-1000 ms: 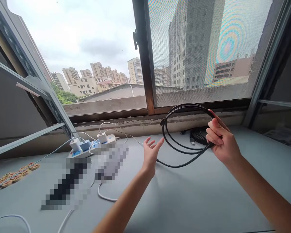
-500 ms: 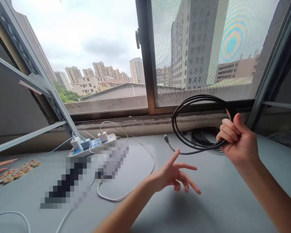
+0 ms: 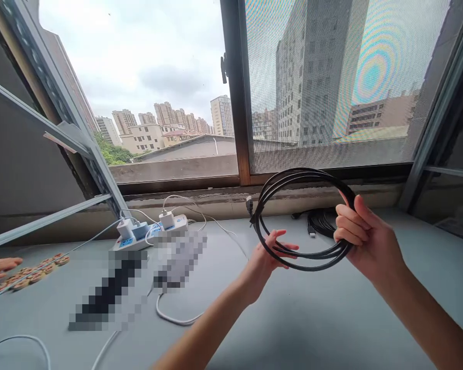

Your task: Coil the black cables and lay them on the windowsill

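A coiled black cable (image 3: pixel 301 265) hangs in loops above the table, with my right hand (image 3: pixel 370 236) wrapped round its right side. My left hand (image 3: pixel 264 262) is at the lower left of the loops. Its fingers are stretched out and partly behind the cable strands; whether they press on them I cannot tell. A dark cable plug with a pale tip (image 3: pixel 249 204) sticks up at the left of the loops. Behind my right hand, a second black cable coil (image 3: pixel 322 222) lies on the table, partly hidden, with a plug (image 3: pixel 312 231) at its front.
A white power strip (image 3: pixel 150 235) with several chargers stands at the back left of the grey table (image 3: pixel 332 329). White cords and blurred-out items lie before it. At the far left, another person's hand (image 3: pixel 2 267) is near small round pieces (image 3: pixel 34 275). A window (image 3: pixel 231 174) is behind.
The held coil has come lower and to the left, its loops gathered closer. My left hand has moved up to the loops. The other person's hand at far left has shifted.
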### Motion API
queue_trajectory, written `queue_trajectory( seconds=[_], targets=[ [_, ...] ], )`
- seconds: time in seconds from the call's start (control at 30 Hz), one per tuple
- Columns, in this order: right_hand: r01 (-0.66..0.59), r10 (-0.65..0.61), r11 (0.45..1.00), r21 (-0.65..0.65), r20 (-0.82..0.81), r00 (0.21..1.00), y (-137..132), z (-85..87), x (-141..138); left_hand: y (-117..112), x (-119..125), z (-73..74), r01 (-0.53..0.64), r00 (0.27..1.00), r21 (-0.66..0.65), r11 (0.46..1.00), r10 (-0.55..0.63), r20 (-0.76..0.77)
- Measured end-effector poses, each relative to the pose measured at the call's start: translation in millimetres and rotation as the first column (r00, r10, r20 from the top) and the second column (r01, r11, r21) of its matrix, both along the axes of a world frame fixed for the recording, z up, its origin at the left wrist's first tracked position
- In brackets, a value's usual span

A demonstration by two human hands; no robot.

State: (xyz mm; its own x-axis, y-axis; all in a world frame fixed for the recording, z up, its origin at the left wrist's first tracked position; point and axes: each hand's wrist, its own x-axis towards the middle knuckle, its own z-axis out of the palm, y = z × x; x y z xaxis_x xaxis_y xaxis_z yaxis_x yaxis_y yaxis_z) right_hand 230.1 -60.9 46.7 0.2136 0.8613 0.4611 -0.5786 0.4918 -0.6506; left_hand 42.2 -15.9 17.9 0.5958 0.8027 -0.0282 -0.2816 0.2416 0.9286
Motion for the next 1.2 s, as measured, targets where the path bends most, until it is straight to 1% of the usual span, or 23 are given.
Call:
queue_trajectory(
  seconds=[0.07,0.17,0.27,0.33,0.37,0.4,0.47,0.5,0.57,0.6,0.67,0.73,0.8,0.87,0.93,1.0,1.03,1.1,1.2],
  targets=[
    [-0.056,0.056,0.998,-0.041,-0.011,0.998,4,-3.2,-6,2,-1,1.7,-0.073,0.996,0.031,0.997,0.072,0.051],
    [-0.149,0.137,0.981,-0.122,-0.108,0.985,10,-8.4,-12,4,-3,1.9,-0.135,0.980,0.037,0.990,0.128,0.150],
    [-0.229,0.195,0.952,-0.204,-0.177,0.965,15,-12.9,-13,6,-5,3.2,-0.128,0.974,-0.012,0.992,0.128,0.188],
    [-0.243,0.208,0.932,-0.270,-0.151,0.966,17,-15.9,-13,8,-7,5.6,-0.105,0.978,-0.024,0.994,0.108,0.178],
    [-0.212,0.188,0.930,-0.301,-0.108,0.976,18,-17.6,-14,10,-9,7.3,-0.091,0.981,-0.021,0.996,0.093,0.168],
    [-0.150,0.144,0.935,-0.323,-0.042,0.989,19,-19.6,-14,11,-11,9.1,-0.073,0.985,-0.019,0.997,0.075,0.155],
    [0.038,0.010,0.947,-0.319,0.148,0.989,22,-24.4,-15,13,-14,12.7,-0.042,0.990,-0.034,0.999,0.046,0.132],
    [0.135,-0.059,0.945,-0.297,0.252,0.966,24,-27.3,-16,14,-15,14.2,-0.033,0.992,-0.049,0.998,0.039,0.121],
    [0.287,-0.158,0.924,-0.251,0.434,0.887,29,-33.9,-17,15,-16,16.0,-0.028,0.996,-0.072,0.997,0.034,0.085],
    [0.335,-0.179,0.911,-0.239,0.503,0.845,33,-37.7,-17,15,-17,16.1,-0.029,0.998,-0.070,0.997,0.033,0.056],
    [0.392,-0.176,0.891,-0.232,0.618,0.766,39,-45.8,-16,14,-15,14.6,-0.019,1.000,-0.053,0.998,0.018,-0.020],
    [0.427,-0.181,0.889,-0.168,0.728,0.662,44,-53.9,-16,13,-13,11.2,0.014,0.996,-0.047,0.999,-0.019,-0.091],
    [0.449,-0.245,0.893,-0.016,0.820,0.517,47,-60.6,-15,12,-10,6.9,0.059,0.989,-0.047,0.997,-0.065,-0.135],
    [0.443,-0.329,0.884,0.151,0.873,0.359,48,-65.0,-15,11,-8,2.4,0.093,0.982,-0.032,0.995,-0.097,-0.162],
    [0.432,-0.372,0.865,0.254,0.903,0.213,47,-67.0,-14,11,-7,-1.6,0.095,0.977,-0.004,0.995,-0.094,-0.189],
    [0.433,-0.390,0.844,0.317,0.916,0.091,45,-67.1,-14,11,-6,-4.9,0.071,0.973,0.045,0.996,-0.059,-0.225],
    [0.438,-0.397,0.832,0.340,0.917,0.042,44,-66.8,-14,11,-6,-6.2,0.052,0.969,0.075,0.996,-0.032,-0.246],
    [0.447,-0.405,0.814,0.370,0.914,-0.020,42,-65.6,-14,12,-6,-8.2,0.004,0.954,0.137,0.991,0.037,-0.296],
    [0.473,-0.404,0.793,0.383,0.913,-0.062,41,-63.7,-14,13,-6,-10.3,-0.067,0.919,0.202,0.977,0.139,-0.369]
  ],
)
